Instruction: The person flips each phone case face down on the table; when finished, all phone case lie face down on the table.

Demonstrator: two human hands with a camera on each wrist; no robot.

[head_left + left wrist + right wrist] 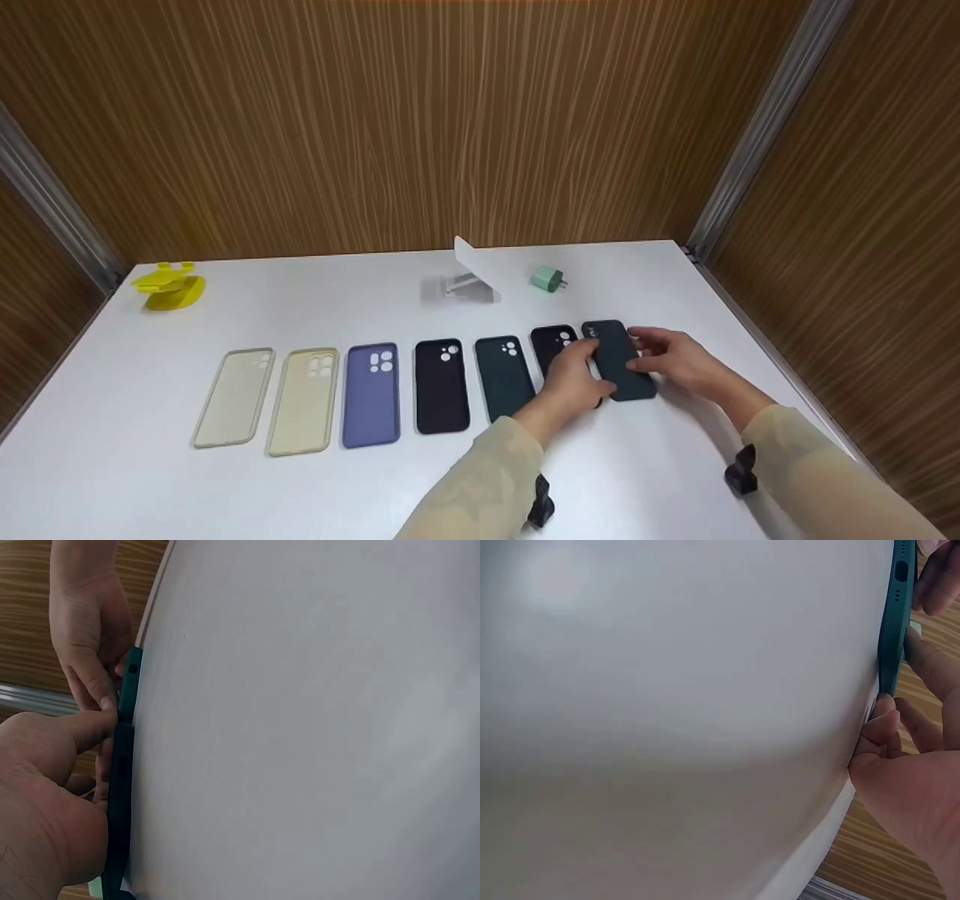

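Note:
At the right end of a row lies a dark green phone case [619,367], its camera cutouts at the upper left. My right hand [679,361] holds its right edge, thumb on the upper face and fingers at the side. Across from it, my left hand [568,379] touches the left edge with thumb and forefinger spread. Beneath the left hand is a black phone case [552,341], partly hidden. Another dark green phone case [502,375] lies just left of that hand. In the right wrist view, the green case [895,622] shows its bottom edge and port opening.
Farther left lie a black case [441,390], a purple case [371,405], a cream case [301,409] and a translucent case [234,405]. Behind the row stand a white stand [474,271], a green charger plug [547,278] and a yellow stand [171,288]. Wood-grain panels enclose the table.

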